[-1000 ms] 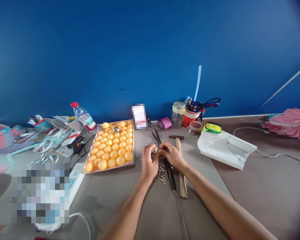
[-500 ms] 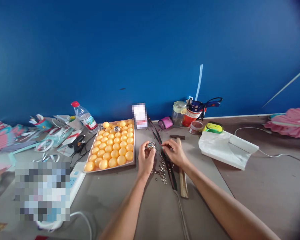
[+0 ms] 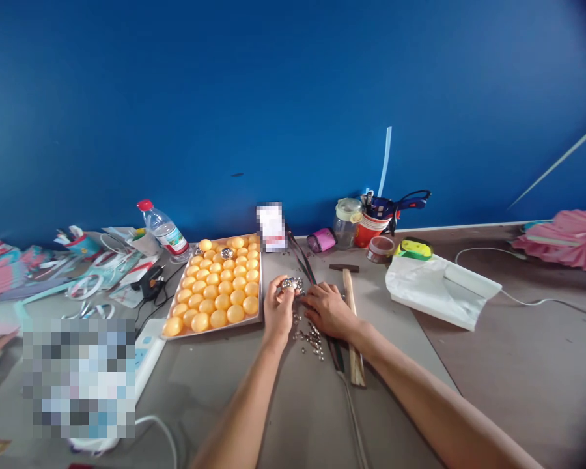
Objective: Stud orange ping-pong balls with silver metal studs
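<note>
my left hand (image 3: 277,311) curls round a studded ball (image 3: 292,284) over the tabletop (image 3: 229,384), my right hand (image 3: 329,311) bends at loose studs (image 3: 315,342), grip hidden, and toward the far edge one silver ball (image 3: 227,253) seems done, many orange balls (image 3: 222,301) left.

I've got the tray (image 3: 261,293) left, hammer (image 3: 350,296) right — beads (image 3: 315,340) between them. Behind the hammer stands a jar (image 3: 346,229).

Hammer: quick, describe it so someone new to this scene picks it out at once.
Below the blue wall, on the grey tabletop, find the right hand. In view, its wrist crosses the hammer, whose head lies toward the wall. A pale wooden handle and dark crosswise head set it apart from the dark strap on its left.
</note>
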`<state>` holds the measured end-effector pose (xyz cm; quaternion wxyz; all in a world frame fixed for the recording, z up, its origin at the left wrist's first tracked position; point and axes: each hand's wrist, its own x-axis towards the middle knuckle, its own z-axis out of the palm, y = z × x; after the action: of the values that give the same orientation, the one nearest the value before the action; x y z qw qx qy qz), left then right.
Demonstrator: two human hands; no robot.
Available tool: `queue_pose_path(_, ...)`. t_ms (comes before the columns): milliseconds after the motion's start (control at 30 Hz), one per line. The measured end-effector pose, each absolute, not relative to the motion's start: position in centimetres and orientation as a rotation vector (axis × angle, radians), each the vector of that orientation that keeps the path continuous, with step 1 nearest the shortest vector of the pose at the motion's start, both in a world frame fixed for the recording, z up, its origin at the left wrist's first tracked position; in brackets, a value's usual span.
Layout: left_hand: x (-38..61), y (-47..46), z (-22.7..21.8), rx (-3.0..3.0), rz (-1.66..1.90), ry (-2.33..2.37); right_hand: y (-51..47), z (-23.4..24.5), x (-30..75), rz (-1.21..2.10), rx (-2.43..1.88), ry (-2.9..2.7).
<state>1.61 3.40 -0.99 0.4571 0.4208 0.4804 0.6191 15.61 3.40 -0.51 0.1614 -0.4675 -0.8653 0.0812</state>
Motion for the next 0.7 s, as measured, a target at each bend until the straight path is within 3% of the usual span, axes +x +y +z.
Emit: queue_pose_path(700,2.02,3.44,-0.67,0.627,1.452,0.837,3.99,-1.15,15.58,0.216,-1.441,-2.327)
